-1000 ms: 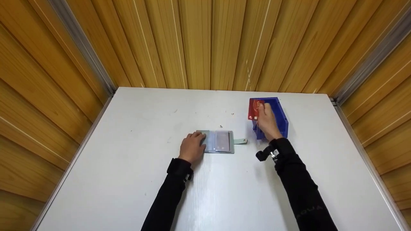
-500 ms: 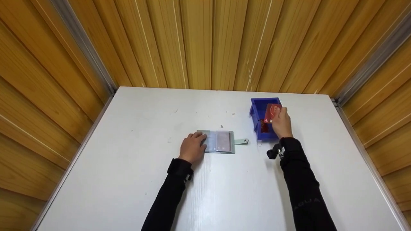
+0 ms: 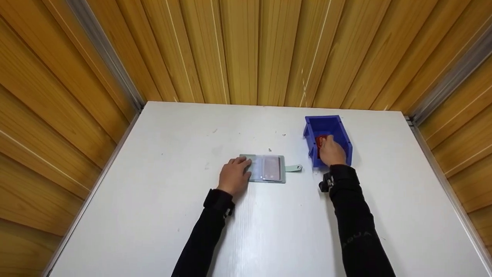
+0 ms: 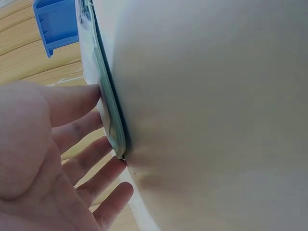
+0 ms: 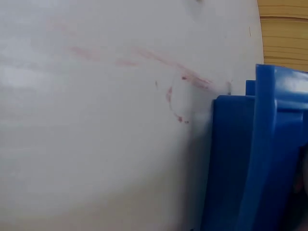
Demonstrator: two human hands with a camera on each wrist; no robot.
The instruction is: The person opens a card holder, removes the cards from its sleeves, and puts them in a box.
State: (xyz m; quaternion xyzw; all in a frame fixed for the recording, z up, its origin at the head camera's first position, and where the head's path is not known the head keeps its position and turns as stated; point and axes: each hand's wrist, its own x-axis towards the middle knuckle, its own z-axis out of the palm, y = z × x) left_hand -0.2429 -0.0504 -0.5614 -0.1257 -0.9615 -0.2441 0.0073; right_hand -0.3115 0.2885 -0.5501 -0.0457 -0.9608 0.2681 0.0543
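A pale green card holder [image 3: 269, 169] lies spread on the white table, clear plastic sleeves showing. My left hand [image 3: 233, 175] rests over its left edge. In the left wrist view the thumb and fingertips of the left hand [image 4: 72, 144] meet the card holder's side [image 4: 109, 96], fingers fairly straight. My right hand [image 3: 333, 152] reaches down inside the blue bin [image 3: 348, 144], fingers curled at a red card [image 3: 321, 141]. The hand covers part of that card. In the right wrist view, the blue bin's wall [image 5: 236, 159] hides nearly all of the hand.
The holder's snap strap [image 3: 294, 168] points right towards the bin. Small crumbs [image 3: 270, 149] and reddish smears [image 5: 173, 67] mark the white table [image 3: 184, 146]. Wood-patterned walls [image 3: 246, 50] stand behind and at both sides.
My right hand has carried a red card from above the bin's left side, across to its right, then down inside. The left hand has stayed on the card holder.
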